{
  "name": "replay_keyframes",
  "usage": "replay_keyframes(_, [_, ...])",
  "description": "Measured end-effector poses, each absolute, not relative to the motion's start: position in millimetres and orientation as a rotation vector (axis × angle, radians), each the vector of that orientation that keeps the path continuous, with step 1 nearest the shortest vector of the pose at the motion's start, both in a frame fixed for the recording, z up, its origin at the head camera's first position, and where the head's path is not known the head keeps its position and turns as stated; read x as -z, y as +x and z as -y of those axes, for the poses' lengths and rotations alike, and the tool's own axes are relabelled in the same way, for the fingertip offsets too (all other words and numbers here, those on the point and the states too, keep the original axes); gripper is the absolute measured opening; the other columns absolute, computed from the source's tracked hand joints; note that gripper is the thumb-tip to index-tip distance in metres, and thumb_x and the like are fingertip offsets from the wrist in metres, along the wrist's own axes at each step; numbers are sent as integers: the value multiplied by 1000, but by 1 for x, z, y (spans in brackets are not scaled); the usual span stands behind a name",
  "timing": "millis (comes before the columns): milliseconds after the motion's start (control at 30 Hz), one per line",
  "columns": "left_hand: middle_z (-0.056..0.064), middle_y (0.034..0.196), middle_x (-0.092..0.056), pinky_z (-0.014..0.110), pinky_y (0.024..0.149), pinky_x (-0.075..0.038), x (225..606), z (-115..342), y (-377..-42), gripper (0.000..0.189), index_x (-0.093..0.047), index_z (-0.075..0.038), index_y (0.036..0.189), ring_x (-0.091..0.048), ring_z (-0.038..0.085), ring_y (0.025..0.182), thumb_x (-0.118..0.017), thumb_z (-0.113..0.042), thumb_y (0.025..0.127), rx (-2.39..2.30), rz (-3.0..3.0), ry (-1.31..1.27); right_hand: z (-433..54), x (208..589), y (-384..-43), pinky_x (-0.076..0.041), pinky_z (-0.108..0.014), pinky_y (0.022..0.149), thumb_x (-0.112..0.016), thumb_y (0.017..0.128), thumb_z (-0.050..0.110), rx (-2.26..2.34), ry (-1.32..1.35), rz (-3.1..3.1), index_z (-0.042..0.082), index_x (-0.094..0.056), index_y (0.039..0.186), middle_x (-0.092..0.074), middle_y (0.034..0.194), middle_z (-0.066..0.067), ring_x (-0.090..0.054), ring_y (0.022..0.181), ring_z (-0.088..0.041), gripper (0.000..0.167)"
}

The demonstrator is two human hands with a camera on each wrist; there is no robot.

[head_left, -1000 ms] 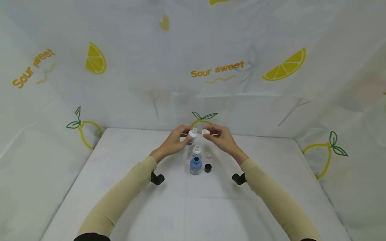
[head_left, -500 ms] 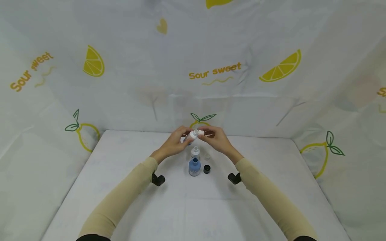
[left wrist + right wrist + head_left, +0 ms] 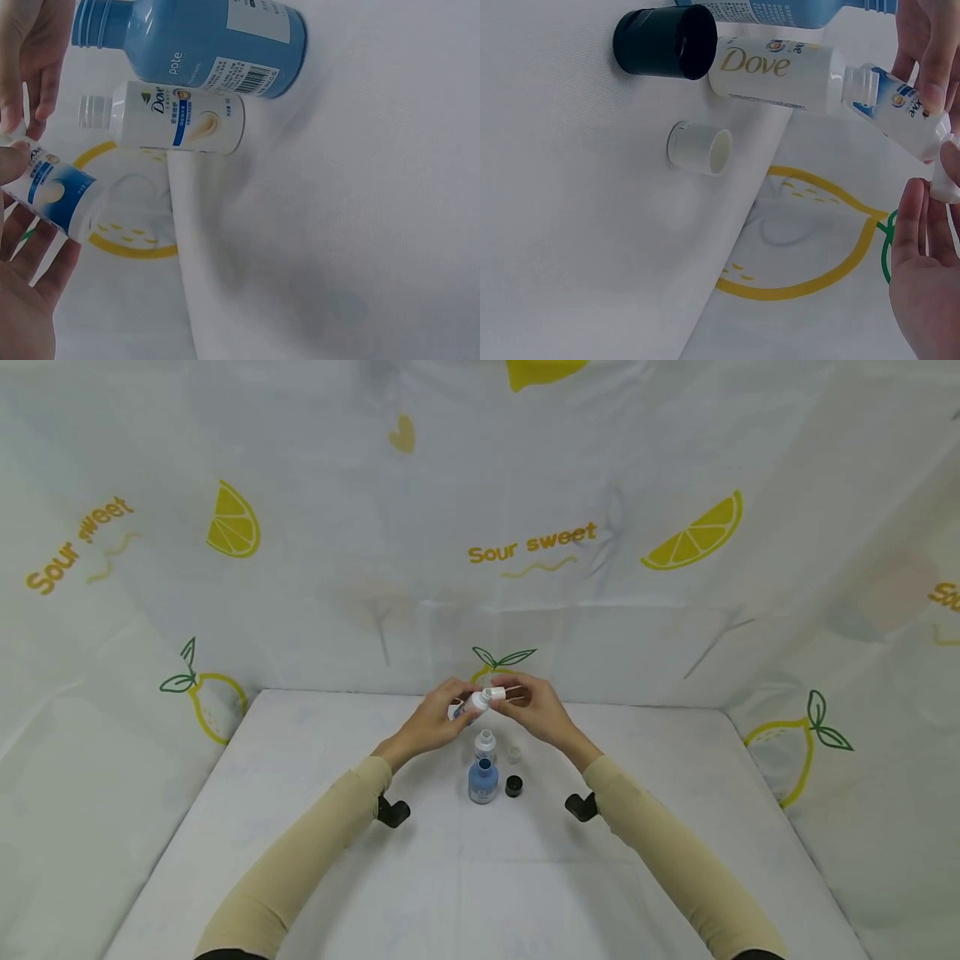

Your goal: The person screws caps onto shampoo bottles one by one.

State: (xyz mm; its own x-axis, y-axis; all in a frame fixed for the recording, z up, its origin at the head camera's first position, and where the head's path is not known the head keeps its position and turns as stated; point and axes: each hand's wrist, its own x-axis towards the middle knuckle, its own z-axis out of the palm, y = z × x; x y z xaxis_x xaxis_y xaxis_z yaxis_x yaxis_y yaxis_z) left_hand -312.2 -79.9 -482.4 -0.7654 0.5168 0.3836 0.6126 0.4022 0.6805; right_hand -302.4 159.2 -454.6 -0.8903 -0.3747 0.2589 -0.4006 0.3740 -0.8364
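Note:
My left hand grips a small white-and-blue Dove bottle above the table's far end. The bottle leans with its neck to the right, toward my right hand. Between the thumb and fingers of that hand is a white cap, held sideways at the bottle's mouth. Whether the cap sits on the threads is hard to tell. Just below the hands stands a second white Dove bottle, uncapped. In front of it is a larger blue bottle, its neck also bare.
A black cap lies to the right of the blue bottle. Behind that cap, a white cap rests beside the standing Dove bottle. A white sheet with lemon prints hangs close behind the table's far edge.
My right hand has moved left, bringing the cap from beside the bottle to its mouth. The held bottle has tipped further to the right. The standing bottles have stayed put.

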Motion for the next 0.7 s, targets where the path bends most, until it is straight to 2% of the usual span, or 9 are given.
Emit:
replay_keyframes(267, [20,129,-67,51,109,-62,482,80,-311,38,-65,3,139,-69,34,119,-73,-10,105,1303,2550,-1030,-159,453,-303,-63,-51,108,-78,99,3,-1614,718,2564,-8,-67,138,-71,139,-25,-73,124,-44,42])
replay_keyframes(533, [19,129,-67,48,107,-63,484,80,-312,38,-65,2,140,-70,32,118,-73,-10,104,1303,2567,-1041,-161,455,-303,-63,-38,108,-75,99,-3,-1630,818,2517,-9,-66,139,-69,143,-27,-73,122,-44,42])
replay_keyframes(700, [20,128,-67,48,106,-64,484,80,-312,39,-65,4,140,-69,32,116,-73,-9,104,1323,2566,-1046,-160,456,-301,-62,-38,110,-74,99,-5,-1662,832,2501,-6,-70,138,-68,144,-25,-72,125,-43,39])
